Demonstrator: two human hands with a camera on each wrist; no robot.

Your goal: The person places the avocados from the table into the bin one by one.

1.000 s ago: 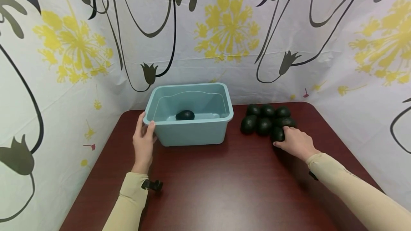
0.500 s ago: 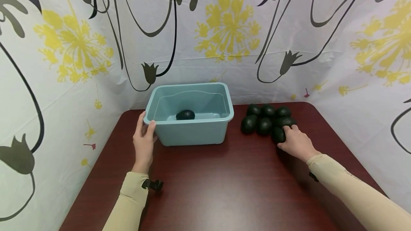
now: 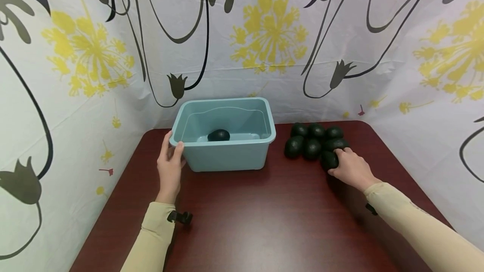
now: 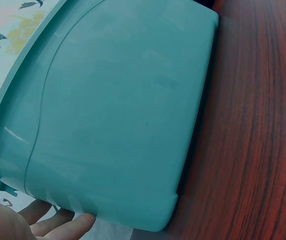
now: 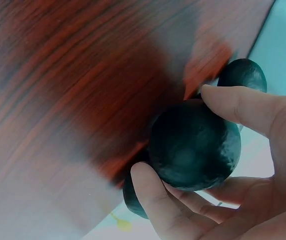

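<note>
Pick-up step, prob.: R hand [image 3: 352, 169] grasps nearest avocado [image 3: 329, 160] on counter [image 3: 245, 213], far right; L hand [image 3: 170, 170] grips bin's [image 3: 228, 157] near-left corner. Next likely needs lifting clear of other 6 avocados [image 3: 311, 149].

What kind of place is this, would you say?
Probably an indoor tabletop work area, perhaps set up for recording: a dark reddish, wood-grained table backed by creased, flower-printed sheeting, holding a light-blue bin and a cluster of dark, avocado-like fruits.

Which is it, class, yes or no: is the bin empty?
No, an avocado lies inside the bin in the head view.
</note>
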